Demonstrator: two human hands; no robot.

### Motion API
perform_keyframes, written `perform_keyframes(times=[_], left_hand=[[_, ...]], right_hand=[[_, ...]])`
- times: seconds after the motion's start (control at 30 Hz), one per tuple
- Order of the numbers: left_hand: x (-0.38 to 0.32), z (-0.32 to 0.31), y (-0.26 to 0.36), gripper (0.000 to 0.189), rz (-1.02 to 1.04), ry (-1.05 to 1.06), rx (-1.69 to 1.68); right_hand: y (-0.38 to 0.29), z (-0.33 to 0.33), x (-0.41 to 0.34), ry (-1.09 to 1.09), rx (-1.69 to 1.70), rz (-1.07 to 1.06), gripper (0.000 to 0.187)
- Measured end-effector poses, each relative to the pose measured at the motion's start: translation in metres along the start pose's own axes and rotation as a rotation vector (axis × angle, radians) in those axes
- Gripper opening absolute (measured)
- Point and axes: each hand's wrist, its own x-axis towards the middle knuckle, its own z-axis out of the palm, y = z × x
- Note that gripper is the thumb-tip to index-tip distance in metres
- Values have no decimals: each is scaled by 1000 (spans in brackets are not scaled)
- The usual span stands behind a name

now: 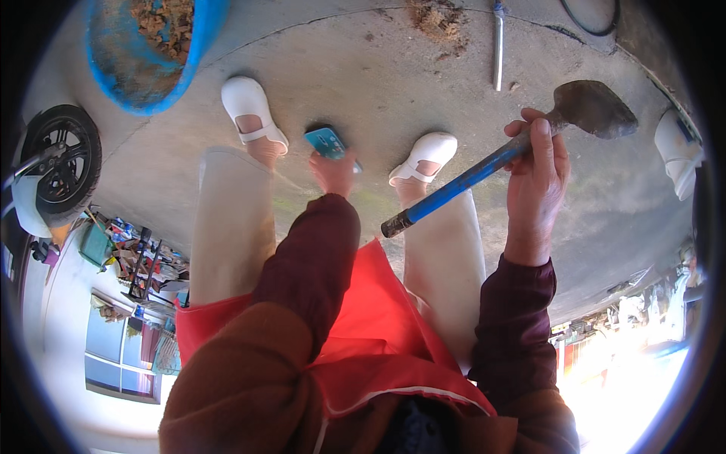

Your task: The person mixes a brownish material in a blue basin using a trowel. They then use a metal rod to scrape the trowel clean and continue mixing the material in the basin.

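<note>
My right hand grips a hand shovel near its socket. The blue handle, with a dark worn end, slants down towards my lap, and the dull metal blade points up and to the right. Between my white shoes, my left hand is closed around a flat teal object that looks like a smartphone in a case. Whether that object touches the concrete floor cannot be told. A red apron hangs over my lap between my legs.
A blue tub holding brown chips stands at upper left. Brown debris and a metal tube lie on the concrete floor. At far left is a vehicle wheel, with piled clutter beyond it. A white object is at far right.
</note>
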Motion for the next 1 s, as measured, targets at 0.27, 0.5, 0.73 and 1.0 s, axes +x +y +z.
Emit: perform_keyframes(times=[0.27,0.5,0.73,1.0], left_hand=[[-65,-84,89,42,-219,-713,-908],[-81,-201,184,83,-159,-1396,-1431],[-114,-279,241,102,-117,-1490,-1337],[-123,-319,221,95,-186,-1542,-1321]], right_hand=[[-9,-8,-19,-22,-84,-83,27],[-48,-24,-64,77,-293,-159,25],[-65,-23,-84,146,-187,-260,21],[-86,-24,-33,283,-125,-593,19]])
